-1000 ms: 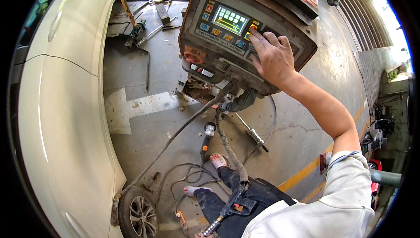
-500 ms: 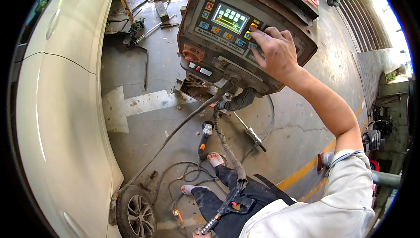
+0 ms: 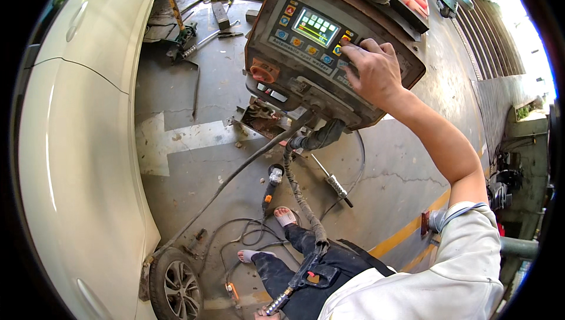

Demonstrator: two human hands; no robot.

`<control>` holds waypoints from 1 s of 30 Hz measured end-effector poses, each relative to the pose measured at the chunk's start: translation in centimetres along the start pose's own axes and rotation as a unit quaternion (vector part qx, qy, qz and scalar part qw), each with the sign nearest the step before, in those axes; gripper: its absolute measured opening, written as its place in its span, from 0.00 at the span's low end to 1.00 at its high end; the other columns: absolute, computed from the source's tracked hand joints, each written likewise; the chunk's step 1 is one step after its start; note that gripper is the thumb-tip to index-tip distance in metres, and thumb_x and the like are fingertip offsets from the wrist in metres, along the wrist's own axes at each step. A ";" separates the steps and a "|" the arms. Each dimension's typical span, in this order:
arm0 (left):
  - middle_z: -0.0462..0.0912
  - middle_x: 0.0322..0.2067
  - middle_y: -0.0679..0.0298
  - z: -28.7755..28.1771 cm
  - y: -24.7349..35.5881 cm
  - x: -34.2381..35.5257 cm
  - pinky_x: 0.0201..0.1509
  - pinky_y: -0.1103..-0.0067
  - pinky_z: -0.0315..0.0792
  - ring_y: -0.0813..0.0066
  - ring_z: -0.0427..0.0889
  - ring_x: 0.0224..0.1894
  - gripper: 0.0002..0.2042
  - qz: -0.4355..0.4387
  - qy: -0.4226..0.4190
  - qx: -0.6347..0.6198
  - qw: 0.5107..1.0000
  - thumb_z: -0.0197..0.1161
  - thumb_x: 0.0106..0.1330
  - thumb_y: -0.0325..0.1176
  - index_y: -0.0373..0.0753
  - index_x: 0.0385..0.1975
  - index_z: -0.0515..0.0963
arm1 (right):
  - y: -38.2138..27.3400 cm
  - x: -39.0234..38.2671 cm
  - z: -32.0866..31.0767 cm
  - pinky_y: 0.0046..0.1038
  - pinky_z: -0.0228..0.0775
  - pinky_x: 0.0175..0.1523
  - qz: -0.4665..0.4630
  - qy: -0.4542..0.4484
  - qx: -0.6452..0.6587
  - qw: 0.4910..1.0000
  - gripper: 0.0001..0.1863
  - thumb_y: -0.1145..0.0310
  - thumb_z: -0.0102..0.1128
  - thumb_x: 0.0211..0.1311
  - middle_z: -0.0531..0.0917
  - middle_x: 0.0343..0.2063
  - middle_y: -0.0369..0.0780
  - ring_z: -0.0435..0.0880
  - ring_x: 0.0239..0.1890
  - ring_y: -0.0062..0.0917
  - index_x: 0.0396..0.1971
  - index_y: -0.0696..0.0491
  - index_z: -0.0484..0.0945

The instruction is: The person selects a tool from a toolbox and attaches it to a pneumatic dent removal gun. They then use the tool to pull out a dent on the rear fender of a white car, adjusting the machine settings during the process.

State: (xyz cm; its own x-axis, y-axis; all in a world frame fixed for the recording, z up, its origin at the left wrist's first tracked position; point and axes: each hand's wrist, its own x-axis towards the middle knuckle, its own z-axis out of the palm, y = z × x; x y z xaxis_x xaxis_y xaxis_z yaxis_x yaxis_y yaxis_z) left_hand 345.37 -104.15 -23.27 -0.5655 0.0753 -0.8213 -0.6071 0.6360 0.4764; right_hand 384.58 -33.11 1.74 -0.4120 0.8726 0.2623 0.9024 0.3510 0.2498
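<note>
Control panel [image 3: 312, 76] lies ahead of the person, its long axis sloping from upper left to lower right; the right grip [image 3: 379, 76] is nearer and meets its face from the right, index fingertip at the yellow keys [image 3: 337, 50] beside the screen [image 3: 316, 26], other fingers loosely curled, holding nothing. The left grip [image 3: 268, 316], partly cut off by the lower edge, appears closed around the ribbed end of the gun [image 3: 316, 273], well apart from the panel.

top [image 3: 406, 293]: white, short sleeve [image 3: 468, 243] | trousers [image 3: 274, 274]: dark, pale-smudged | sandals [image 3: 286, 219]: pale, open-toed | right hand [image 3: 376, 74]: bare
</note>
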 end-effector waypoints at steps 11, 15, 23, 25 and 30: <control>0.72 0.24 0.71 2.7 3.8 -2.5 0.37 0.67 0.68 0.70 0.71 0.28 0.11 -0.193 0.028 -0.278 0.941 0.47 0.63 0.44 0.47 0.22 0.70 | -0.2 -0.5 1.0 0.30 0.56 0.47 -0.007 0.013 -0.036 0.999 0.19 0.67 0.62 0.48 0.82 0.41 0.34 0.74 0.44 0.23 0.44 0.51 0.76; 0.69 0.21 0.73 4.3 4.8 -3.1 0.40 0.66 0.66 0.72 0.70 0.30 0.16 -0.217 0.114 -0.236 0.940 0.40 0.65 0.48 0.50 0.18 0.67 | -0.5 -0.5 1.3 0.30 0.57 0.47 -0.011 0.025 -0.042 0.999 0.20 0.66 0.62 0.48 0.82 0.42 0.35 0.75 0.44 0.23 0.44 0.51 0.75; 0.68 0.24 0.72 2.9 1.3 -2.5 0.40 0.67 0.67 0.74 0.68 0.32 0.09 -0.212 0.102 -0.262 0.936 0.46 0.65 0.41 0.46 0.28 0.68 | -1.3 -0.8 1.2 0.30 0.58 0.48 -0.021 -0.010 -0.121 0.992 0.23 0.63 0.61 0.50 0.77 0.51 0.38 0.73 0.46 0.23 0.50 0.49 0.74; 0.68 0.25 0.71 2.5 0.1 -2.0 0.38 0.67 0.69 0.75 0.68 0.31 0.06 -0.170 0.076 -0.192 0.964 0.48 0.64 0.37 0.43 0.32 0.68 | -2.1 -1.3 1.9 0.30 0.56 0.50 -0.036 -0.030 -0.158 0.986 0.26 0.60 0.61 0.52 0.71 0.56 0.40 0.69 0.50 0.25 0.53 0.47 0.72; 0.69 0.26 0.70 -0.3 -3.3 -0.3 0.36 0.68 0.70 0.74 0.68 0.29 0.04 -0.139 0.037 -0.223 0.964 0.48 0.63 0.34 0.42 0.32 0.67 | -5.7 -2.1 2.8 0.31 0.48 0.55 0.028 -0.064 -0.173 0.983 0.28 0.54 0.59 0.55 0.61 0.59 0.39 0.57 0.55 0.29 0.56 0.45 0.70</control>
State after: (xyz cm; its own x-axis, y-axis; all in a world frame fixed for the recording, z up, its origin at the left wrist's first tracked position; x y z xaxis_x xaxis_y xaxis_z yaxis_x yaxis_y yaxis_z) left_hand 347.42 -106.50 -24.54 -0.3743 -0.1169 -0.9199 -0.9115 0.2288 0.3418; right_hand 380.66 -36.02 -2.82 -0.3240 0.9306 0.1705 0.8176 0.1848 0.5453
